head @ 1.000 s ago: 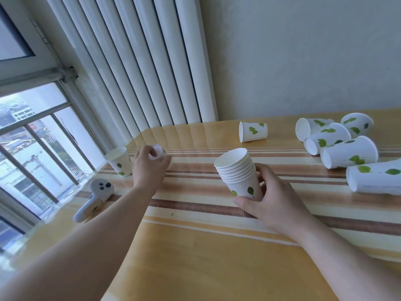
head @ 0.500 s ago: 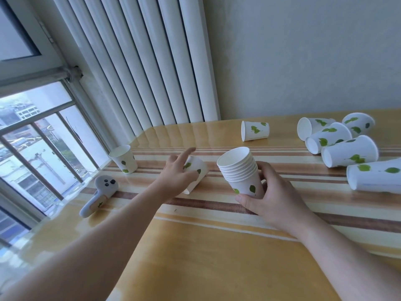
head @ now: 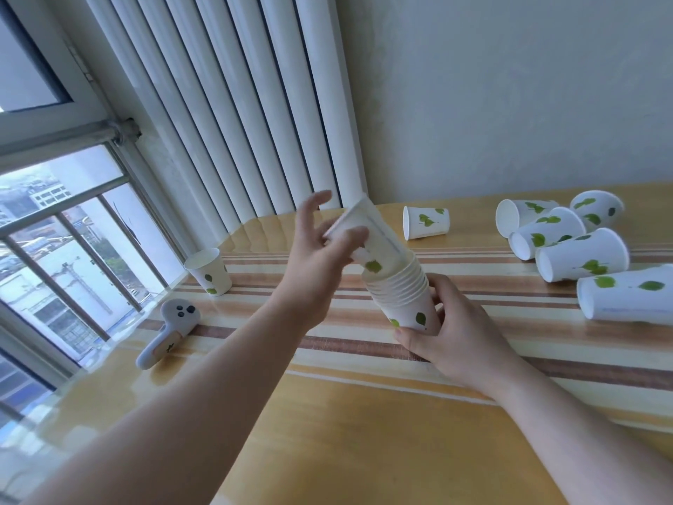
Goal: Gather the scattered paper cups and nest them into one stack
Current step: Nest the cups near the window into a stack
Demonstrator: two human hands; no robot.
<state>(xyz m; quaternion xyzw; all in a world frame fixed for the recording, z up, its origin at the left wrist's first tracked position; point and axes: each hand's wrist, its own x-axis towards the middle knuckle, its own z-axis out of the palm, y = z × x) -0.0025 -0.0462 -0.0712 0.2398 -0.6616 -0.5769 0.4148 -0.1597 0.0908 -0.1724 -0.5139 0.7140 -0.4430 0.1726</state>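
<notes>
My right hand (head: 453, 335) grips the base of a stack of several white paper cups with green leaf prints (head: 406, 297), tilted left above the striped table (head: 364, 413). My left hand (head: 320, 246) holds a single cup (head: 371, 242) by its side, its bottom end sitting in the mouth of the stack, rim pointing up and left. One cup (head: 209, 271) stands upright at the left near the window. Another cup (head: 426, 222) lies on its side at the back. Several more cups (head: 579, 255) lie on their sides at the right.
A grey hand controller (head: 167, 331) lies on the table at the left, in front of the upright cup. A white radiator (head: 236, 103) stands against the wall behind the table. A window (head: 54, 249) runs along the left edge.
My left hand picked a cup up from the table at the left and carried it right and up, into the top of the stack. My right hand kept the stack in place.
</notes>
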